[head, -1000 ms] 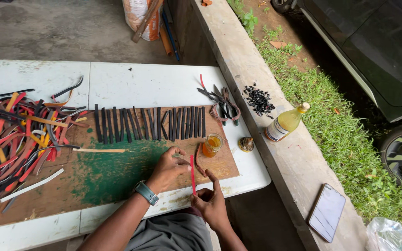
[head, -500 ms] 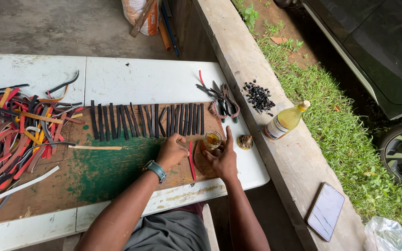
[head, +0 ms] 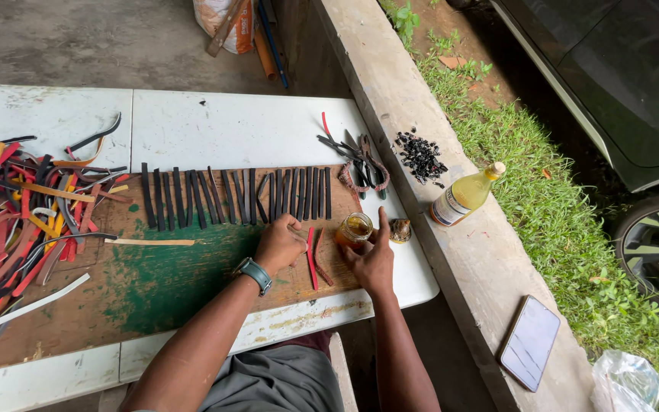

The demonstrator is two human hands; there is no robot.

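My left hand [head: 280, 244], with a watch on its wrist, rests on the wooden board [head: 154, 282], fingers curled and nothing seen in them. It lies just left of two red strips [head: 313, 259] that lie flat on the board. My right hand [head: 371, 261] is at a small glass jar of amber liquid [head: 355, 227], thumb on its near left side and forefinger up along its right side. A row of several black strips [head: 238, 197] lies across the board beyond both hands.
A heap of red, yellow and black strips [head: 17, 221] covers the board's left end. Pliers and cutters [head: 360, 164] lie on the white table. A concrete ledge holds black bits [head: 421, 156], a yellow bottle [head: 463, 197] and a phone [head: 529, 342]. A small brown cap-like object [head: 400, 229] stands by the jar.
My right hand moved from the table's near edge up to the jar. The red strip that was held upright between my hands now lies on the board. The left hand shifted slightly right.
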